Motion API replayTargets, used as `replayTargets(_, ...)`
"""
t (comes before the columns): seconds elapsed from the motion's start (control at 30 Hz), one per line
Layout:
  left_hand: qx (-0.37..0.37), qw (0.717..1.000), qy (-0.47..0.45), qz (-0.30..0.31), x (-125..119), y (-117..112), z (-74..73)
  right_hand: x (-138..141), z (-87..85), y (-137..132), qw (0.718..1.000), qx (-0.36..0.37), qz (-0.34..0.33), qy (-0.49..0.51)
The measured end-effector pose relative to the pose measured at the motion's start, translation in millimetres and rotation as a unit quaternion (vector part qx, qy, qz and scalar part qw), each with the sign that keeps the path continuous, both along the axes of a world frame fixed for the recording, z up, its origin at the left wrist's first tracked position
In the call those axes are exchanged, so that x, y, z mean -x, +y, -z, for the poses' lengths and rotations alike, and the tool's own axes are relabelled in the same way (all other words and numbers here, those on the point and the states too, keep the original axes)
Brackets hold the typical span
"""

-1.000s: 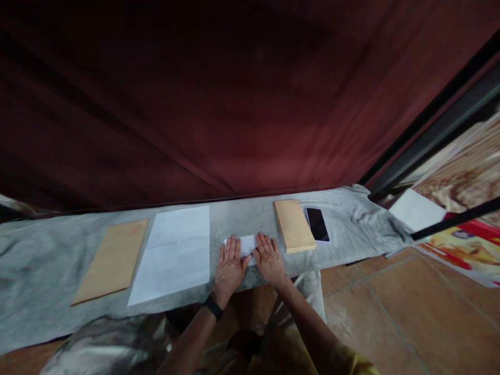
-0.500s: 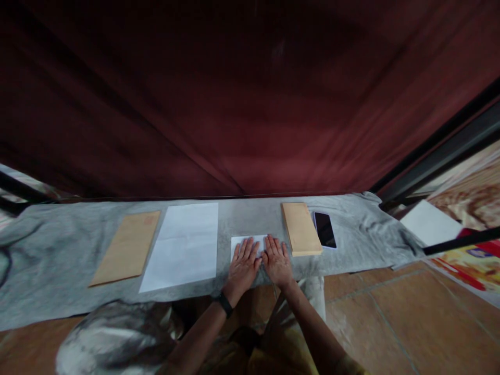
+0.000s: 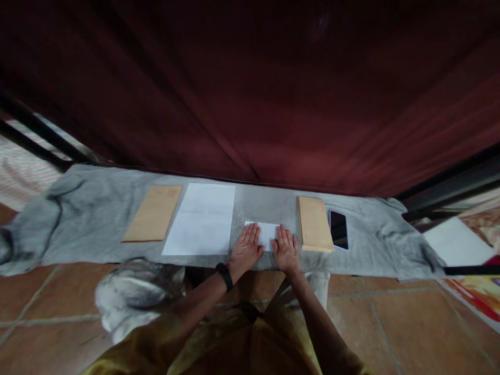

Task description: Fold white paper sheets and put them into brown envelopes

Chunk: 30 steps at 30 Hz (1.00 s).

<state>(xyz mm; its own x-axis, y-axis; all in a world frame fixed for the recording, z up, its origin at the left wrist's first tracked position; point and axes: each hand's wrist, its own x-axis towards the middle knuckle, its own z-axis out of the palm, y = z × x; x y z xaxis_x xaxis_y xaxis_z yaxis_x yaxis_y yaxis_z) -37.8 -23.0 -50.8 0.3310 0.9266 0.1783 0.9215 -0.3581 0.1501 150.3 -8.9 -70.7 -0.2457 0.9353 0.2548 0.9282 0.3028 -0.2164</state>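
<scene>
A small folded white paper (image 3: pixel 267 235) lies near the front edge of the grey cloth. My left hand (image 3: pixel 246 249) rests flat on its left side, fingers stretched out and pointing away from me. On its right side my right hand (image 3: pixel 286 251) lies flat too, and the paper's middle shows between the two. To the left is a larger white sheet (image 3: pixel 201 219) with a faint crease across it. Beyond that sheet sits a brown envelope (image 3: pixel 153 213). A stack of brown envelopes (image 3: pixel 315 224) is just right of my right hand.
A phone (image 3: pixel 338 229) with a dark screen lies right of the stack. The grey cloth (image 3: pixel 97 208) covers a long, narrow surface. A dark red curtain (image 3: pixel 273 130) hangs behind it, with black metal bars (image 3: pixel 461 179) at the sides. Tiled floor (image 3: pixel 371 323) shows below.
My hands have slid apart toward the paper's two sides, uncovering more of its middle. The whole view has shifted and tilted slightly; the envelopes, large sheet and phone stay in place.
</scene>
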Motion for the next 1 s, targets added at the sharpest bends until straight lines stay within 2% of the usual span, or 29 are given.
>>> replayTargets(0.13,0.004,0.999,-0.010,0.051,3.5,2.4,-0.3,-2.5,0.6,0.2,1.000,0.006,-0.004,0.008)
replayTargets(0.33,0.013,0.998,0.001,0.060,2.6,1.3,-4.2,0.0,-11.8,8.0,0.998,0.016,-0.018,0.056)
replayTargets(0.5,0.023,0.998,0.015,0.065,-1.2,2.8,-6.4,12.5,-25.0,11.0,0.997,-0.015,-0.054,0.049)
replayTargets(0.73,0.022,0.998,0.002,0.064,0.2,2.2,-2.1,8.8,-6.8,6.3,0.996,0.027,-0.080,0.004)
replayTargets(1.0,0.017,0.998,-0.008,0.056,7.3,-1.9,0.0,4.6,4.0,1.4,1.000,-0.016,-0.023,-0.013)
